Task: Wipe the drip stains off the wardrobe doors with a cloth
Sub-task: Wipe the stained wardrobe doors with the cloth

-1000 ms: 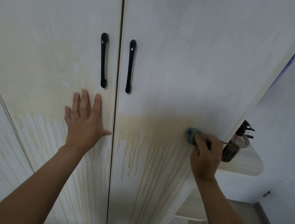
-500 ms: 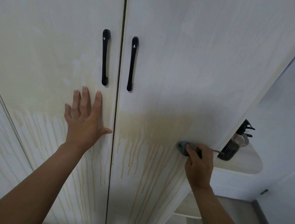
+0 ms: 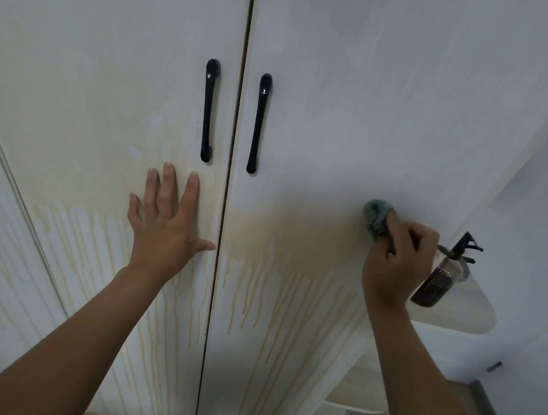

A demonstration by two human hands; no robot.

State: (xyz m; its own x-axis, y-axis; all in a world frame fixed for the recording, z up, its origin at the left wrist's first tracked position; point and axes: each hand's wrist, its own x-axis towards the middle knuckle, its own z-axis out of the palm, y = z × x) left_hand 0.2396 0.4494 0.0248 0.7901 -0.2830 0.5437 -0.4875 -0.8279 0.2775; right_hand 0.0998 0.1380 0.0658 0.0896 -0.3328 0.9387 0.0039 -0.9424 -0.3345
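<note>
Two hands are up: your left hand [image 3: 166, 228] lies flat, fingers spread, on the left door [image 3: 74, 79] beside the centre seam, and your right hand [image 3: 397, 260] has its fingers curled tight on the cloth [image 3: 377, 214], pressed to the right door [image 3: 365, 98] at the top of the yellow band, near the outer edge. Likely trouble: so small a wad may smear the drip stains [image 3: 248, 294] rather than lift them, and a wide rightward stroke could knock the spray bottle [image 3: 431, 288] off the shelf [image 3: 459, 316] just past your knuckles. The cloth is bunched with no clear long axis and pokes up-left from your fist.
</note>
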